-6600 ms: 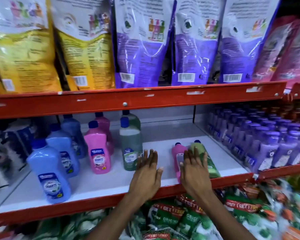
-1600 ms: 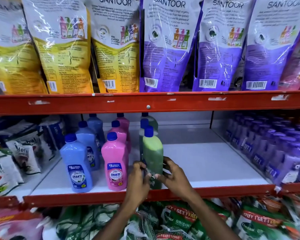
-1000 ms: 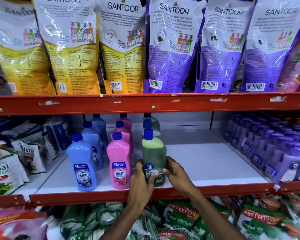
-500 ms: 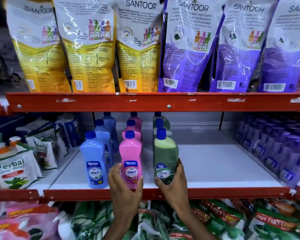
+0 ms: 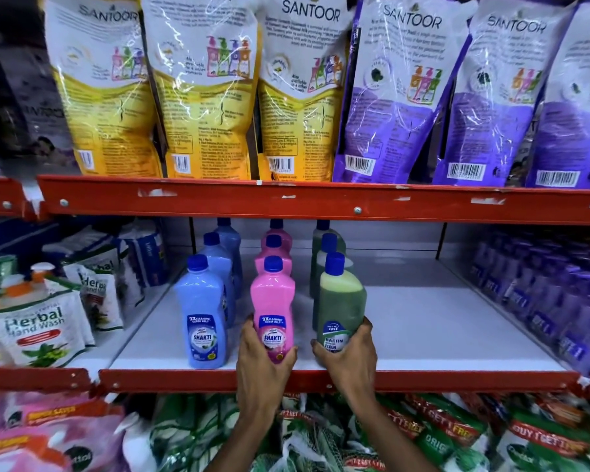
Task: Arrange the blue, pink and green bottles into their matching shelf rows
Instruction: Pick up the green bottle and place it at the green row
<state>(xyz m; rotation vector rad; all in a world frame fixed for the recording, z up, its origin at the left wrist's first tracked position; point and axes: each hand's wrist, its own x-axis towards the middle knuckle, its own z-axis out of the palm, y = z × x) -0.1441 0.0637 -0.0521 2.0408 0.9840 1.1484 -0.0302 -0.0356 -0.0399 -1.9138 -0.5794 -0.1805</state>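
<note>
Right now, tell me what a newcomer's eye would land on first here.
First, the three colour rows on the white shelf: blue bottles left, pink in the middle, green on the right. At the front, the left hand grips the pink bottle and the right hand grips the green bottle. Above them, yellow pouches and purple pouches line the upper shelf.

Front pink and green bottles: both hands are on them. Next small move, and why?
Probably let go with both hands. The left hand wraps the front pink bottle, the right hand the front green bottle. Both stand upright at the head of their colour rows, level with the front blue bottle; none lies loose on the shelf.
</note>
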